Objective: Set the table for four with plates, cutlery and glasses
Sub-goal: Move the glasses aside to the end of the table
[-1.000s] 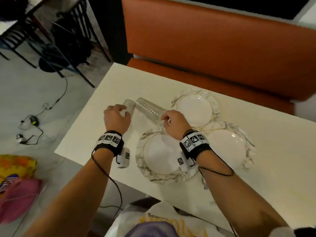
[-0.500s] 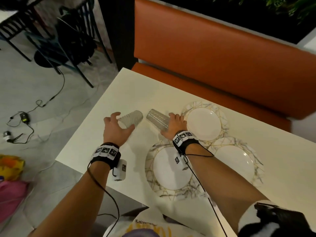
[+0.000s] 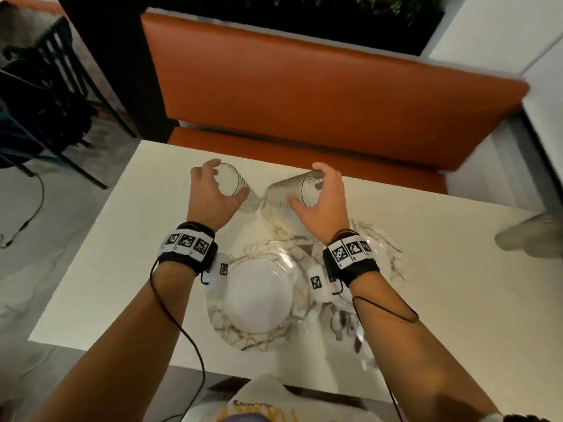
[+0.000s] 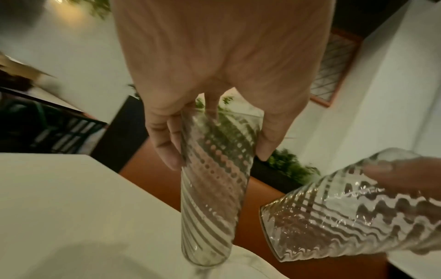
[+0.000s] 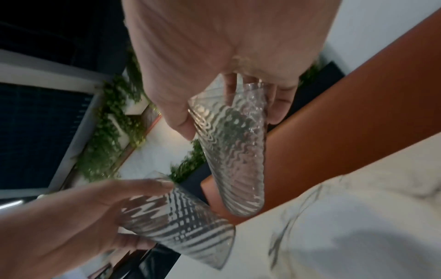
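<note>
Glasses fill both hands above the far middle of the white table (image 3: 91, 269). The left hand (image 3: 210, 196) has its fingers and thumb curled round a clear ribbed tumbler (image 3: 236, 188), gripping it near the rim; that glass lies tilted, its long axis running from the open mouth at the palm down and to the right toward its base. The right hand (image 3: 323, 205) grasps a second clear ribbed tumbler (image 3: 292, 190) the same way, its axis slanting down and to the left, so the two bases point at each other, close but apart, in the left wrist view. Just beneath them lie three white marble-veined plates (image 3: 259, 293), clustered near the table's centre. Each glass probably has to be turned base-down before it can stand beside a plate, the left one being nearer the table's left side.
</note>
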`<control>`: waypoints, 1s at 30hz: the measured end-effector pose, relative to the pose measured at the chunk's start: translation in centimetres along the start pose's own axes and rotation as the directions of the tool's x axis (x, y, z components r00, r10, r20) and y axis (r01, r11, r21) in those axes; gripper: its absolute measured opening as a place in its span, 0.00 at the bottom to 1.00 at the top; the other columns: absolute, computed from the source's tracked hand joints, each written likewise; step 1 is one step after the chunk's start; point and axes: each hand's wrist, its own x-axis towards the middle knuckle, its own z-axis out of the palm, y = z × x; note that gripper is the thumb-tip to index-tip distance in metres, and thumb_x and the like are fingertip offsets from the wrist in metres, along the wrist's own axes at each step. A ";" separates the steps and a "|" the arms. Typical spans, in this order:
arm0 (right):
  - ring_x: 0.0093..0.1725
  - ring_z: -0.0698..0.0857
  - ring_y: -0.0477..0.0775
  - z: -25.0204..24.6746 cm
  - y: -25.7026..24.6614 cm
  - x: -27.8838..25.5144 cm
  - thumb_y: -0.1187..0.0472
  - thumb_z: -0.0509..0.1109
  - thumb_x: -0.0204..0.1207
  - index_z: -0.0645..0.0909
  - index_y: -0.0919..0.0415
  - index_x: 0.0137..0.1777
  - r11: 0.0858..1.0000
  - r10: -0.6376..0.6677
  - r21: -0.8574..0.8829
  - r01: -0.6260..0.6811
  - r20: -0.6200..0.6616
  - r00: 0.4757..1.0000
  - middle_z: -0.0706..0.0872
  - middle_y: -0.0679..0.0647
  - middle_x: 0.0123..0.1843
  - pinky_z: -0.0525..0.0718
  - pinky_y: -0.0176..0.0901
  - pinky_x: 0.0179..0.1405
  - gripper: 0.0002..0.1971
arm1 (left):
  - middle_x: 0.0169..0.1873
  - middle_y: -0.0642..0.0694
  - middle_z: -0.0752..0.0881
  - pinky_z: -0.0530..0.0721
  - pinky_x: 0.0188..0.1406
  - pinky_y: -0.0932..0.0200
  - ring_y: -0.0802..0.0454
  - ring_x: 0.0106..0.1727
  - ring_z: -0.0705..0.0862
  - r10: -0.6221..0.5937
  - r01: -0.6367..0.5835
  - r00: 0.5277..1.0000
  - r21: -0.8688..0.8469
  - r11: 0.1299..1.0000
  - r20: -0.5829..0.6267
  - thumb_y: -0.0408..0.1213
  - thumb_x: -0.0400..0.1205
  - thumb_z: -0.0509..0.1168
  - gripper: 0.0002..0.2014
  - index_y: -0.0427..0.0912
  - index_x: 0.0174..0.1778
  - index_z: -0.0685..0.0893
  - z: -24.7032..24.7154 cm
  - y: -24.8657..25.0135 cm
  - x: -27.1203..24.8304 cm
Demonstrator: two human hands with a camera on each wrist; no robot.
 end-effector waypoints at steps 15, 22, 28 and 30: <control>0.70 0.73 0.66 -33.7 23.9 -9.7 0.49 0.85 0.64 0.72 0.51 0.77 0.836 0.368 -0.272 -0.477 -0.368 0.854 0.70 0.62 0.72 0.78 0.59 0.72 0.41 | 0.73 0.41 0.72 0.82 0.72 0.43 0.40 0.69 0.81 0.166 -0.224 0.838 0.050 0.973 0.520 0.53 0.72 0.82 0.45 0.43 0.82 0.69 33.7 25.6 -12.4; 0.73 0.72 0.64 -43.2 33.8 -12.5 0.52 0.86 0.62 0.66 0.60 0.79 0.709 0.522 -0.341 -0.618 -0.335 0.784 0.71 0.61 0.74 0.75 0.59 0.73 0.48 | 0.75 0.37 0.75 0.80 0.74 0.40 0.37 0.74 0.78 0.142 -0.225 0.763 0.053 0.973 0.631 0.48 0.70 0.85 0.51 0.46 0.85 0.64 46.2 33.1 -19.1; 0.71 0.76 0.66 -47.9 37.8 -12.1 0.54 0.84 0.60 0.69 0.54 0.77 0.749 0.518 -0.242 -0.617 -0.366 0.773 0.72 0.61 0.73 0.79 0.66 0.70 0.44 | 0.76 0.39 0.77 0.81 0.73 0.42 0.38 0.74 0.79 0.110 -0.232 0.754 0.106 0.967 0.648 0.44 0.68 0.87 0.50 0.38 0.81 0.66 52.4 36.7 -21.6; 0.73 0.74 0.66 -49.2 38.5 -11.5 0.49 0.84 0.60 0.67 0.49 0.79 0.743 0.527 -0.240 -0.625 -0.366 0.767 0.71 0.62 0.74 0.79 0.65 0.71 0.46 | 0.75 0.38 0.76 0.81 0.73 0.42 0.38 0.74 0.79 0.126 -0.260 0.744 0.110 0.959 0.656 0.44 0.68 0.87 0.49 0.37 0.80 0.67 53.8 37.5 -22.0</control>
